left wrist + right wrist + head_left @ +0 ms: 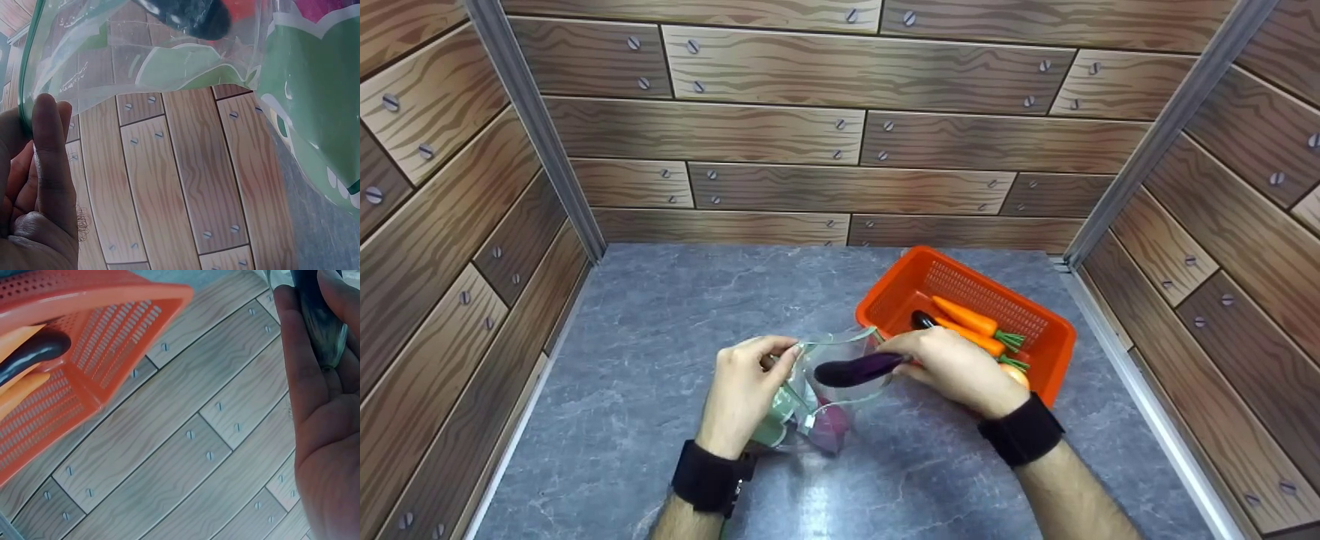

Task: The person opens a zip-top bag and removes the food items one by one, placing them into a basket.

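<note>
My left hand [746,390] pinches the rim of a clear plastic bag [810,405] with green print, holding its mouth up; in the left wrist view the fingers [50,163] press the bag's green edge [25,95]. My right hand [956,367] grips a dark purple eggplant [859,369] by its stem end, its tip over the bag's mouth. A reddish purple item [829,427] lies inside the bag. In the right wrist view the fingers [315,371] curl round the eggplant [318,318].
An orange basket [900,289] stands right of the bag, holding two carrots [967,319], another dark eggplant [922,320] and an orange-yellow fruit [1016,373]. Grey stone-patterned tabletop [660,337], enclosed by wood-patterned walls on three sides.
</note>
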A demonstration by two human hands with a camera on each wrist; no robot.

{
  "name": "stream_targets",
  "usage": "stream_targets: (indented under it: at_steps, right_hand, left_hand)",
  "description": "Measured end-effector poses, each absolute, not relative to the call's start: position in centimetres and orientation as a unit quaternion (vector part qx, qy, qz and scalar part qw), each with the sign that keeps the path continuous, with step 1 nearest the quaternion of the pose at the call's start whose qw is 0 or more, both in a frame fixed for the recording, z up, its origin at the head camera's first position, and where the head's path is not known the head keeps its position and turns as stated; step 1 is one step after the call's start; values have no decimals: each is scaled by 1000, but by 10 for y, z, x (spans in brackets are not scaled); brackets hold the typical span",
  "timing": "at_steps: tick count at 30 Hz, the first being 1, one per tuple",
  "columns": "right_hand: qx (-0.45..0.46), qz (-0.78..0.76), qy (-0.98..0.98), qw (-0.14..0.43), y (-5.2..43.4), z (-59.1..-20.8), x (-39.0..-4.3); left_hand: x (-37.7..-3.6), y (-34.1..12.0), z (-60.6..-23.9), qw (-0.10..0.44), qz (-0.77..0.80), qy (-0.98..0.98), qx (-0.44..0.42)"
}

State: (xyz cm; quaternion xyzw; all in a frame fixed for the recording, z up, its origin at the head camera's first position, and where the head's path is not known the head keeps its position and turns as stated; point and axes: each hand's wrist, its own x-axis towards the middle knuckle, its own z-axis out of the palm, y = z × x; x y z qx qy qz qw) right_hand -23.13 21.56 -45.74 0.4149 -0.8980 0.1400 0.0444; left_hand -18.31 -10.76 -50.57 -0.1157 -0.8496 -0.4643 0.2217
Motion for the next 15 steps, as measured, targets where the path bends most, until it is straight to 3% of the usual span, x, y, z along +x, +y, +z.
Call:
stream_targets:
  at_steps: [15]
  right_hand:
    - [366, 195, -909, 47, 253, -441, -236]
  left_hand:
    - [-185, -107, -507, 236, -459, -847, -124]
